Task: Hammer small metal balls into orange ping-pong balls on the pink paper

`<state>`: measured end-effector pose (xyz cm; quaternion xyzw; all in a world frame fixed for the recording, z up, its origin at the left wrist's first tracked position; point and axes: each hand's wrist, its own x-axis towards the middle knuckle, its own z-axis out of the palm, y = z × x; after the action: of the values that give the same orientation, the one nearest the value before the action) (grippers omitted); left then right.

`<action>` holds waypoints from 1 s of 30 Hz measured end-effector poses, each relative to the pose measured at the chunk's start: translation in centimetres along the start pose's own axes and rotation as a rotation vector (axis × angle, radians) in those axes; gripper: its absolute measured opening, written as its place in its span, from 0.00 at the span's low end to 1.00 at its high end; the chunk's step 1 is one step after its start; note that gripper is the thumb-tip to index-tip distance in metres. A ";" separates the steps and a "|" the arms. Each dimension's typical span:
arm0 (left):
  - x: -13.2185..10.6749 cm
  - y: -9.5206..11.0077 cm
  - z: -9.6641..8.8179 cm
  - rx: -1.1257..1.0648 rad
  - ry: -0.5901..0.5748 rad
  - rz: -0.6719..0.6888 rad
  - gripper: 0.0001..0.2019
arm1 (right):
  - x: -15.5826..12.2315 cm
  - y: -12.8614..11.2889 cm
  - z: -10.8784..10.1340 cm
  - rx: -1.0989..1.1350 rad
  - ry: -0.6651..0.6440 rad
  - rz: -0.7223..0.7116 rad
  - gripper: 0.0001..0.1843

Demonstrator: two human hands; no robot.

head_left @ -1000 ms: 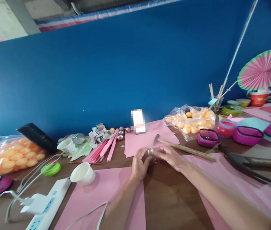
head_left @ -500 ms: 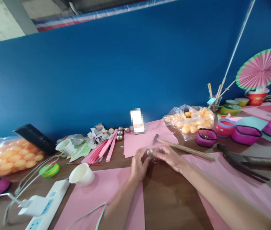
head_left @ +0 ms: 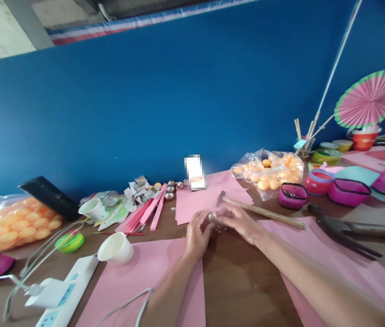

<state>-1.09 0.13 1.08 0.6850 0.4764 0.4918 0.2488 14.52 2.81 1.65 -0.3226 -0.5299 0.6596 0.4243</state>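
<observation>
A small shiny silver ball (head_left: 212, 217) sits between my two hands above the brown table. My left hand (head_left: 197, 232) is closed around its left side, thumb and fingers gripping it. From the right, my right hand (head_left: 237, 222) comes in with fingertips pinched together right by the ball; whatever lies between them is too small to name. Tiny shiny bits (head_left: 220, 229) show just below the fingers, blurred. Behind my right hand lies a hammer (head_left: 264, 210) with a wooden handle. More silver balls (head_left: 170, 195) rest farther back.
Pink paper sheets (head_left: 158, 259) lie on both sides. At left stand a white cup (head_left: 115, 248), a power strip (head_left: 76, 281) with cables and a bag of orange balls (head_left: 15, 225). Rightward are another ball bag (head_left: 274, 175), purple containers (head_left: 349, 193) and a claw hammer (head_left: 338, 229).
My hands stay in nearly the same place around the silver ball. The right fingers have shifted very slightly; nothing else has visibly moved.
</observation>
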 end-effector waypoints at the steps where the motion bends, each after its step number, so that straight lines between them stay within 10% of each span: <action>1: 0.0 0.0 0.0 0.001 -0.003 0.001 0.17 | 0.0 0.1 0.0 -0.002 -0.001 -0.004 0.12; 30: -0.1 0.1 0.0 0.029 -0.003 -0.007 0.17 | -0.4 -0.9 0.8 -0.101 0.057 -0.049 0.14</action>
<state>-1.08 -0.02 1.07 0.6876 0.4857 0.4829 0.2411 14.19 2.19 2.71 -0.3491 -0.5581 0.6119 0.4385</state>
